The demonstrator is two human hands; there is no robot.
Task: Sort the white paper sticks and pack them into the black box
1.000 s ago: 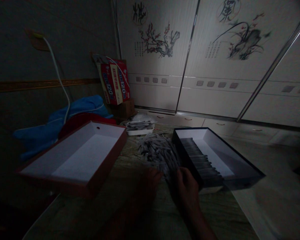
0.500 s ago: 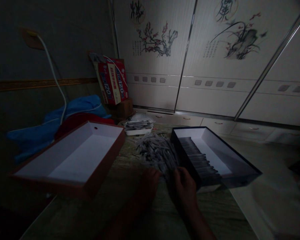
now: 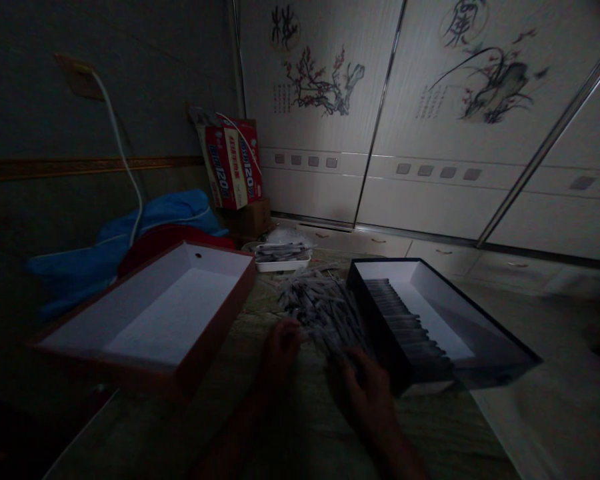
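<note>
A loose pile of thin, pen-like sticks [image 3: 325,303], grey and partly in clear wrapping, lies in the middle of the table. At its near left edge is my left hand [image 3: 280,343], fingers curled in toward the thumb; whatever is between them is too dark to make out. My right hand [image 3: 367,383] is closed at the near end of the pile, with its fingertips on dark pen-like sticks. Just right of it stands a dark open box [image 3: 443,310] with a white inside. Along that box's left side lies a row of similar dark sticks [image 3: 405,323].
A reddish-brown open box [image 3: 215,327] with a white inside stands at left. Behind the pile is a white tray [image 3: 283,265] holding more sticks. Blue cloth [image 3: 175,212], a red carton [image 3: 235,163] and sliding cabinet doors [image 3: 315,190] are farther back.
My left hand has moved left and slightly away from me, apart from the right hand. My right hand has shifted slightly toward me. The whole view has swung a little left.
</note>
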